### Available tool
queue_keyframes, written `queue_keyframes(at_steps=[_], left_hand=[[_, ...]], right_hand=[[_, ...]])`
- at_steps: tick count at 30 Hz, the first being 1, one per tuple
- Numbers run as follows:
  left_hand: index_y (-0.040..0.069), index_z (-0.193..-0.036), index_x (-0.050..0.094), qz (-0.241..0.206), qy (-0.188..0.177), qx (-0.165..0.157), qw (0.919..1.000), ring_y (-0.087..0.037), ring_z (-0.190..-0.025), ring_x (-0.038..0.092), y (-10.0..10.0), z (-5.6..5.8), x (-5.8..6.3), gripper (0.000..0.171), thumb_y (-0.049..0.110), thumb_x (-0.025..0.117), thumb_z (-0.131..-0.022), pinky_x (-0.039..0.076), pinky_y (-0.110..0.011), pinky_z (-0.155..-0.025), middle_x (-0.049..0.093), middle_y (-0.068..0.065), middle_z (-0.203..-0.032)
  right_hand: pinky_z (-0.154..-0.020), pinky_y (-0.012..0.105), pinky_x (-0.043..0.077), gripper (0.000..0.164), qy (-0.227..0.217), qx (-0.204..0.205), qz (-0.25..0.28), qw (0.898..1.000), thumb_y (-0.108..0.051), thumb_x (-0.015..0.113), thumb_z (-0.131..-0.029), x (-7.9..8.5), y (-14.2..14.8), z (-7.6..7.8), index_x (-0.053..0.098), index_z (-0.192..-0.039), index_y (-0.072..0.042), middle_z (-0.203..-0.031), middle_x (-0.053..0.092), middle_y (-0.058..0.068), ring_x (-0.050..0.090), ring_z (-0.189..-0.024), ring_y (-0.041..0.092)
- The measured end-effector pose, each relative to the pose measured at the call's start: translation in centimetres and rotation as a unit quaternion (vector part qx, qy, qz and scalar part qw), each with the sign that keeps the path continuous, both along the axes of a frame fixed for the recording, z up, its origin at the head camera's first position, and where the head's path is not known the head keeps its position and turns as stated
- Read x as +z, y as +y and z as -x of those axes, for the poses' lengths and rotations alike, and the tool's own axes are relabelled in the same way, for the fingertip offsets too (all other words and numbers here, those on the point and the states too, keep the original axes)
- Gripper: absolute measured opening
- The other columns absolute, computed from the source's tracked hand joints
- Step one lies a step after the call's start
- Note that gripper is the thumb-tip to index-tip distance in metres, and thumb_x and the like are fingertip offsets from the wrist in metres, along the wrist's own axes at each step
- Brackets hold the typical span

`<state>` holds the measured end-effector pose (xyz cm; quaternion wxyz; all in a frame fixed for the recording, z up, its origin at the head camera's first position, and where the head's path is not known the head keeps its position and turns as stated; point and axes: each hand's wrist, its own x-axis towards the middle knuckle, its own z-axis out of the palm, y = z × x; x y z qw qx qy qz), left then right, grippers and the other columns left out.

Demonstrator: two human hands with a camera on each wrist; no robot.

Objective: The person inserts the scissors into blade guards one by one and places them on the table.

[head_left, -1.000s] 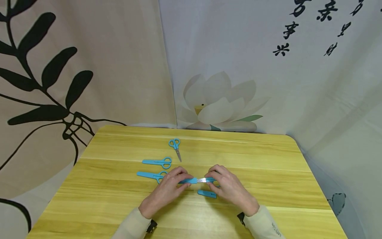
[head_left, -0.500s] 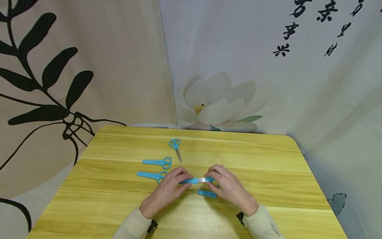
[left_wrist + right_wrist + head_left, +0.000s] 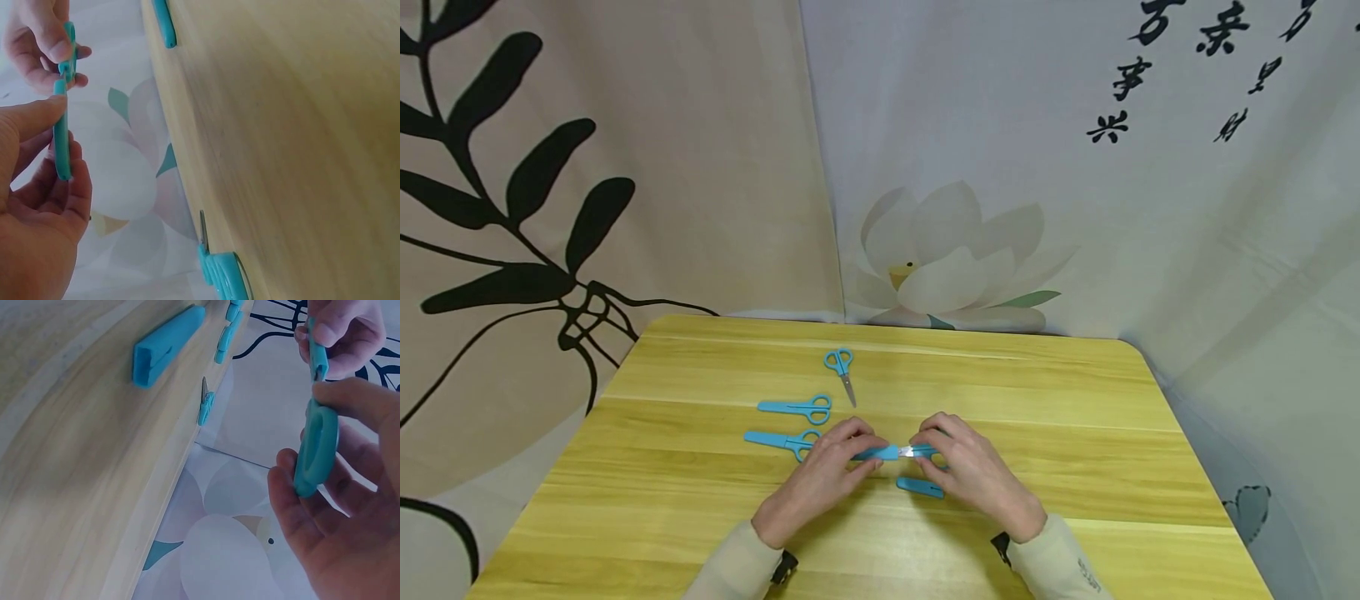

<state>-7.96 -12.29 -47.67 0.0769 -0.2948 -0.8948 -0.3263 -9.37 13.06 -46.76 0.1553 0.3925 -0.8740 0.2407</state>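
Observation:
My left hand (image 3: 823, 467) pinches a blue scissor sheath (image 3: 61, 137) between thumb and fingers. Held by its blue handles in my right hand (image 3: 973, 471), a pair of scissors (image 3: 317, 450) points left into the sheath's mouth. In the head view a short stretch of silver blade shows between sheath and handles; the remaining blade is hidden inside. Both are raised over the table. Just below them on the tabletop lies a loose blue sheath (image 3: 920, 487), its open end visible in the right wrist view.
Two sheathed scissors, the upper pair (image 3: 793, 407) and the lower pair (image 3: 769, 439), lie to the left on the wooden table (image 3: 1075, 417). The lower pair's handles are partly behind my left hand. Unsheathed scissors (image 3: 842, 372) lie farther back. Printed curtains (image 3: 962, 125) hang behind the table.
My right hand has shifted slightly left with the scissors, and less blade shows outside the sheath. The left hand stays almost still. Nothing on the table has moved.

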Motion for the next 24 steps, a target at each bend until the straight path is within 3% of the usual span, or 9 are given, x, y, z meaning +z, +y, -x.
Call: queue_keyframes(at_steps=[18, 24], left_hand=[[0.014, -0.111, 0.08, 0.007, 0.022, -0.008, 0.9997, -0.011, -0.091, 0.057, 0.07, 0.26, -0.07, 0.018, 0.014, 0.08, -0.093, 0.052, -0.026, -0.075, 0.061, 0.005, -0.105], [0.012, -0.111, 0.08, 0.001, 0.031, -0.013, 0.9994, -0.011, -0.091, 0.059, 0.15, 0.32, 0.0, 0.017, 0.013, 0.078, -0.094, 0.053, -0.026, -0.076, 0.063, 0.003, -0.105]], right_hand=[[-0.076, 0.025, 0.056, 0.021, -0.014, -0.002, -0.007, 1.0, -0.01, 0.088, -0.084, -0.13, -0.26, 0.05, 0.075, -0.101, -0.011, -0.11, 0.063, -0.001, 0.061, -0.093, 0.013], [-0.082, 0.029, 0.059, 0.031, -0.056, -0.012, -0.001, 0.998, -0.012, 0.085, -0.087, -0.09, -0.11, -0.01, 0.073, -0.116, -0.007, -0.118, 0.066, 0.003, 0.068, -0.1, 0.016]])
